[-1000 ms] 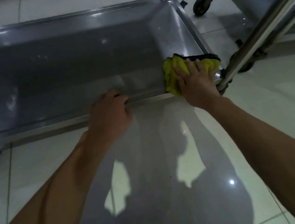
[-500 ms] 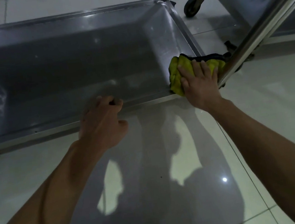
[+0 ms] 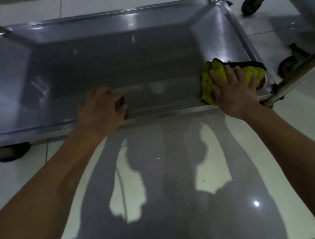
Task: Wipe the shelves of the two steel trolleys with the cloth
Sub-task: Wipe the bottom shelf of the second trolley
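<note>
The right hand (image 3: pixel 233 88) presses the yellow cloth (image 3: pixel 208 83) flat-fingered into the bottom shelf's (image 3: pixel 124 59) near right corner. The unwiped shelf stretches leftward along its long axis. The left hand (image 3: pixel 100 111) curls its grip over the near rim mid-shelf.

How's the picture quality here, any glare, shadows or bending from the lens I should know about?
Head view: dim overall, with the steel shelf mostly dark; bright glare on its right wall beside the yellow cloth under the right hand; the person's shadow falls across the glossy floor, which shows small light spots; the wide lens bows the shelf edges; the left hand looks slightly soft.
</note>
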### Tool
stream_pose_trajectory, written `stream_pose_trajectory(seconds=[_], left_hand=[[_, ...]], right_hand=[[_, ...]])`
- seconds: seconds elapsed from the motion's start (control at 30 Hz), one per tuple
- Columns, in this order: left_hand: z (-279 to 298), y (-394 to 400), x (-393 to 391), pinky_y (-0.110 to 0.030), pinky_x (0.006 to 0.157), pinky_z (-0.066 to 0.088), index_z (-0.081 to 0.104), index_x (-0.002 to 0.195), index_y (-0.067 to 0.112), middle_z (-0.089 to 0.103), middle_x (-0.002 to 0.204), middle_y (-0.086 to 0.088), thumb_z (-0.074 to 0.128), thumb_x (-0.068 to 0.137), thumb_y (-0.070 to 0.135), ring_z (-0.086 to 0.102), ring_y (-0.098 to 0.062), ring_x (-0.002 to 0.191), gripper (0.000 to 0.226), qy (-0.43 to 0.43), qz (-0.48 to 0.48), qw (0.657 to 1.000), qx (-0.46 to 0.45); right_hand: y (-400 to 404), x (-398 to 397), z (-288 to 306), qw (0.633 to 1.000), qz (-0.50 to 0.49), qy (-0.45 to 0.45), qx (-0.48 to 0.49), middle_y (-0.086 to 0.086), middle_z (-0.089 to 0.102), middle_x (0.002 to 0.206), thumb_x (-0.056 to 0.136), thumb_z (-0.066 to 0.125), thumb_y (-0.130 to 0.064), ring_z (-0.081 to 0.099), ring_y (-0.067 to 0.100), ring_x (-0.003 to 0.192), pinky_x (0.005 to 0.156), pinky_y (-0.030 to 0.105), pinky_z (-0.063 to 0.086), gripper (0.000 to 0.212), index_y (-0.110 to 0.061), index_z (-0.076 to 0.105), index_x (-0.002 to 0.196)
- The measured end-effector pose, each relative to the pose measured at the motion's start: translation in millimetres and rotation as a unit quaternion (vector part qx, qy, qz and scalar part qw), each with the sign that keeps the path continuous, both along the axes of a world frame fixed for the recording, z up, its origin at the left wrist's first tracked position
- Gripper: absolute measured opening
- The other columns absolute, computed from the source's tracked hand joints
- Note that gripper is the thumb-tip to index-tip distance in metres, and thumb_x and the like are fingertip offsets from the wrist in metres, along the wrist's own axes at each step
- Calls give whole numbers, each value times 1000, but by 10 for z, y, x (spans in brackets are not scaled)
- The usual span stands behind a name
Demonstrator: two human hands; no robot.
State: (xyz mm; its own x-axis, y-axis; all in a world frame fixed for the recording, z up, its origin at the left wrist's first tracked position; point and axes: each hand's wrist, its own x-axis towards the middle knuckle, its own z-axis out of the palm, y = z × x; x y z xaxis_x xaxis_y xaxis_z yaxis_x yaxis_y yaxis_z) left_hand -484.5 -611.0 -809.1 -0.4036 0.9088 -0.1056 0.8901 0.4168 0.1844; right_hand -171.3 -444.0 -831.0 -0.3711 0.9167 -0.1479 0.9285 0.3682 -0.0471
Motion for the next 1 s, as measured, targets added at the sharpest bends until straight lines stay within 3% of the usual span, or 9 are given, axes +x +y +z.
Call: stream_pose_trajectory(seconds=[0.07, 0.13, 0.27, 0.43, 0.57, 0.77, 1.0], left_hand=[[-100, -69, -140, -55, 110, 37, 56, 138, 33, 48, 145, -8, 48, 95, 52, 42, -32, 136, 48, -15, -2, 999, -42], [-137, -100, -118, -56, 107, 41, 56, 137, 33, 49, 142, -6, 46, 95, 50, 42, -32, 134, 46, -18, -16, 999, -29], [-100, -153, -17, -60, 101, 43, 56, 134, 35, 48, 140, -2, 45, 97, 47, 40, -31, 133, 41, 8, -4, 1000, -18], [-60, -142, -30, -59, 95, 46, 67, 107, 16, 53, 123, -4, 48, 92, 39, 46, -30, 123, 33, -12, 20, 1000, -10], [-50, -158, -8, -59, 96, 45, 67, 106, 17, 51, 122, -4, 47, 92, 40, 45, -30, 123, 34, -13, 20, 1000, -17], [22, -134, 55, -65, 102, 38, 59, 122, 29, 45, 138, -4, 41, 96, 42, 38, -32, 132, 35, -9, 20, 997, -68], [140, 228, 334, -61, 103, 41, 58, 127, 19, 55, 130, -14, 53, 90, 34, 49, -37, 125, 40, 7, -6, 1000, -6]], right_hand=[[-38, -214, -26, 1000, 21, 3, 15, 6, 5, 168, 106, 22, -46, 0, 31, 155, 118, 66, 1, 54, -40, 13, 159], [-113, -541, -67, 998, 45, 6, 47, 9, 9, 168, 106, 28, -44, 4, 34, 154, 118, 65, 4, 55, -36, 17, 159], [-343, -1473, -137, 989, 150, -1, 19, 8, -3, 169, 105, 20, -46, -5, 34, 154, 118, 69, 0, 59, -35, 4, 160], [-645, -2159, -152, 977, 208, 46, 15, 4, 3, 169, 102, 31, -47, -3, 33, 155, 116, 70, -1, 59, -41, 14, 159], [-591, -2100, -139, 974, 219, 61, -7, 1, 0, 169, 104, 26, -45, -6, 31, 155, 116, 68, -5, 57, -41, 11, 159], [-470, -1795, -116, 971, 226, 70, -20, -3, 0, 169, 105, 22, -48, -7, 26, 155, 118, 64, -5, 53, -45, 9, 157], [-69, -810, -58, 987, 149, 50, 34, 1, 7, 168, 106, 29, -44, 1, 28, 155, 120, 61, 6, 55, -40, 15, 159]])
